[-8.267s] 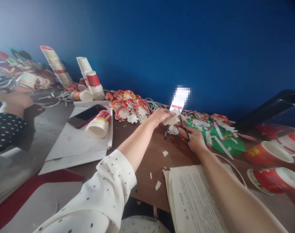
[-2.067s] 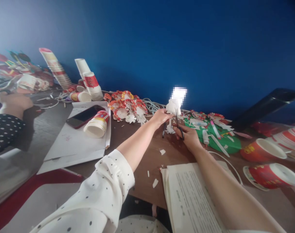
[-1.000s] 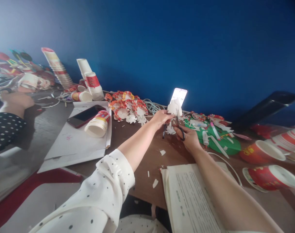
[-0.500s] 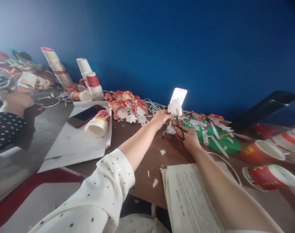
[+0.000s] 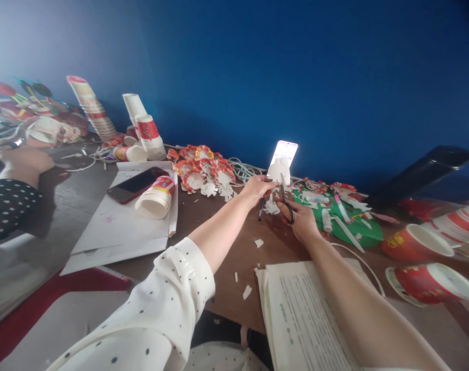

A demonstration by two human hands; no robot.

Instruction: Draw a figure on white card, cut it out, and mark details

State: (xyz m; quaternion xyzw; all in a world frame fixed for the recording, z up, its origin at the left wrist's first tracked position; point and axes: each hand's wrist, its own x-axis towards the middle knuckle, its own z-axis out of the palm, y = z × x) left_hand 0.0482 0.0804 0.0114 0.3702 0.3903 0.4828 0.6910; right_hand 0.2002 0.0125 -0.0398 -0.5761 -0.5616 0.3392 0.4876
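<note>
1. The blue wall (image 5: 234,77) rises beyond both hands, behind everything on the surface.
2. The brown surface (image 5: 234,242) spreads beneath the hands and out to either side.
3. White sheets (image 5: 122,234) lie well to the left of the left hand, bearing a dark phone (image 5: 136,184) and, just beside it, nested paper cups (image 5: 155,198) on their side.
4. Printed pages (image 5: 296,314) lie nearer the body than the right hand, partly under its forearm.
5. A heap of red-and-white cut-outs (image 5: 205,167) sits left of the left hand, near it.
6. A green sheet (image 5: 369,234) strewn with scraps and pens lies just right of the right hand.
7. The right hand (image 5: 301,219) is curled closed around the scissors' handle.
8. The left hand (image 5: 258,188) is nearly closed, thumb and fingers pinching a piece of paper by its edge.
9. A lit phone (image 5: 284,150) leans upright just beyond the hands.
10. The scissors (image 5: 283,195) point away from the right hand, blades at the paper; how far they part is too small to tell.
11. The white paper piece (image 5: 279,170), rounded in outline, is at the left hand's fingertips, in front of the lit phone.
12. Small paper scraps (image 5: 247,292) lie nearer the body than the left hand.
</note>
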